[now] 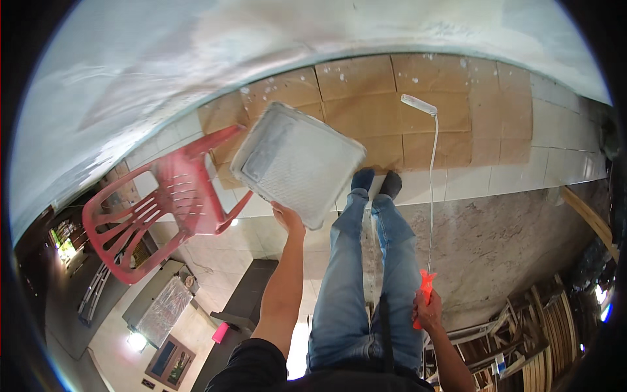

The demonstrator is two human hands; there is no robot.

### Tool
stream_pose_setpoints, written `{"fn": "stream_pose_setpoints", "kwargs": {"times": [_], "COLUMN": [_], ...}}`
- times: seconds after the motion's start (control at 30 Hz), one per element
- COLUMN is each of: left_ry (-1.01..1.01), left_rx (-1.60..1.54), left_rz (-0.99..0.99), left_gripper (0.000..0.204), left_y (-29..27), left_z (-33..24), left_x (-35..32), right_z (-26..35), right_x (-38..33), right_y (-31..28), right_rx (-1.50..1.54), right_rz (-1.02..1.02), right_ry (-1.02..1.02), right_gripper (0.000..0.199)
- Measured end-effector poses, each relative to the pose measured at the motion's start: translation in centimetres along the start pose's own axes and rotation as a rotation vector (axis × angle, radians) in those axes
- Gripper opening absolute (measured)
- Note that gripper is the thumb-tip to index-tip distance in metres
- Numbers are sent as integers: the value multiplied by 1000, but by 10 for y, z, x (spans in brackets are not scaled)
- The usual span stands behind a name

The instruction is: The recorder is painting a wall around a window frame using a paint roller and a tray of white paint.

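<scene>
My left hand [287,217] grips the near edge of a paint tray [307,163], a square, shallow one smeared with white paint and with a ribbed slope. The tray is held up left of my legs, over the floor. In my right hand [428,311] is a paint roller, closed around its orange handle [426,287]. Its long thin wire frame [432,189] stretches away from me to a white roller sleeve [418,104], seen above the cardboard.
Flattened cardboard [366,85] with white spots covers tiles along the pale wall [326,26]. A red plastic chair [189,196] stands left of the tray. Wooden furniture pieces [529,333] are stacked at the lower right. Bare rough floor [483,235] lies right of my legs.
</scene>
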State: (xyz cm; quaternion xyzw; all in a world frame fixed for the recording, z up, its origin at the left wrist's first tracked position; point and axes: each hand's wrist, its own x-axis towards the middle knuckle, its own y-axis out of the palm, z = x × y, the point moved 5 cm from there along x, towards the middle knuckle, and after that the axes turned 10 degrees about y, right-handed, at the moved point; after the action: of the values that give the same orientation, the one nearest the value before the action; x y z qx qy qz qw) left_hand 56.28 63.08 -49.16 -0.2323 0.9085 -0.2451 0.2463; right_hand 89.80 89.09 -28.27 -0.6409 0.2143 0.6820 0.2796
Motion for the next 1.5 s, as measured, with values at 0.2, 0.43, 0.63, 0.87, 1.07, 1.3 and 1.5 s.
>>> {"fn": "stream_pose_setpoints", "kwargs": {"times": [0.2, 0.43, 0.63, 0.87, 1.07, 1.3, 1.5], "left_ry": [211, 461, 463, 452, 431, 379, 348], "left_rx": [217, -64, -238, -271, -341, -467, -451], "left_rz": [416, 712, 933, 1153, 1215, 1214, 1268], "left_gripper": [62, 60, 58, 60, 62, 54, 55], "left_y": [-49, -22, 24, 46, 31, 21, 29], "left_z": [-120, -236, -282, -300, -327, -348, -365], "left_x": [-48, -127, -193, -248, -260, -273, -278], "right_z": [-6, -79, -147, -58, -144, -148, -60], "right_x": [-135, -286, -326, -321, -317, -265, -265], "right_y": [-61, -99, -68, -32, -40, -60, -27], "right_rx": [-128, -660, -574, -450, -128, -186, 19], "right_rz": [104, -368, -508, -540, -365, -570, -342], "right_ry": [-189, -274, -49, -71, -397, -434, -580], "right_gripper": [21, 36, 44, 40, 34, 39, 41]}}
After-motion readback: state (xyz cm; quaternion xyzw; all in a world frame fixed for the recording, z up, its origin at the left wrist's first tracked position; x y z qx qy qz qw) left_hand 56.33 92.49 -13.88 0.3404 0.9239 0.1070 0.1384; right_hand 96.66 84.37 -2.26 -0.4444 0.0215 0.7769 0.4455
